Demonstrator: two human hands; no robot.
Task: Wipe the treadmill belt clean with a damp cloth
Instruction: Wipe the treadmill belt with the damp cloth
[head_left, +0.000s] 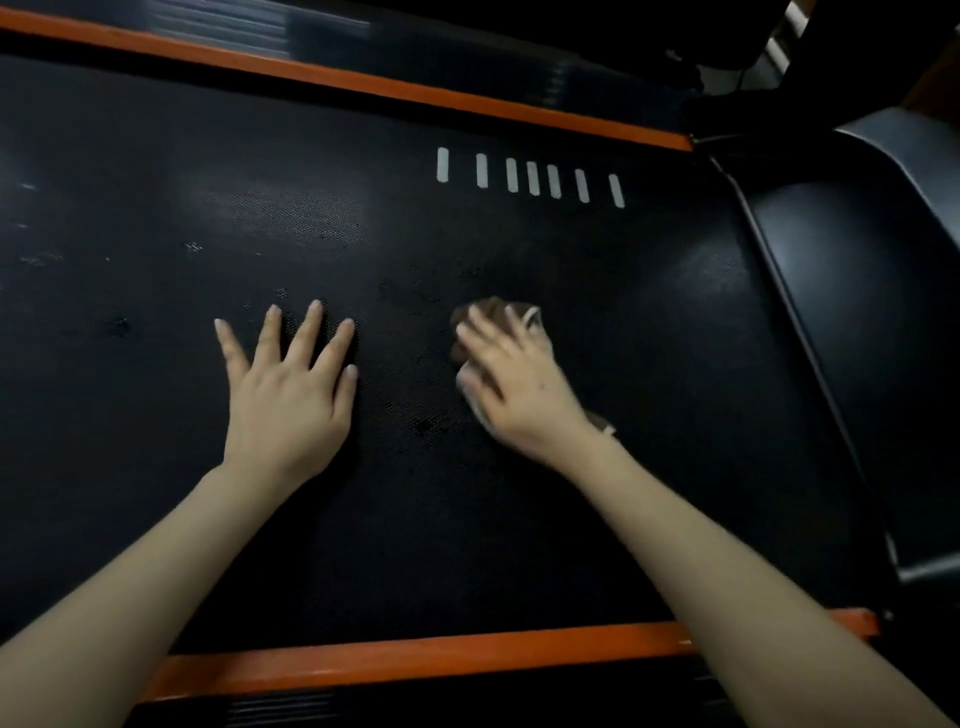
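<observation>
I see the belt (467, 519) running left to right between orange rails (415, 660). My right hand (519, 384) presses the cloth (493, 312) flat, fingers spread over it. My left hand (291, 395) rests empty and splayed; dusty specks (41, 260) lie far left, nearer it.

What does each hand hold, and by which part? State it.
The right hand presses a brown cloth flat under its palm and fingers onto the belt. The left hand holds nothing.
</observation>
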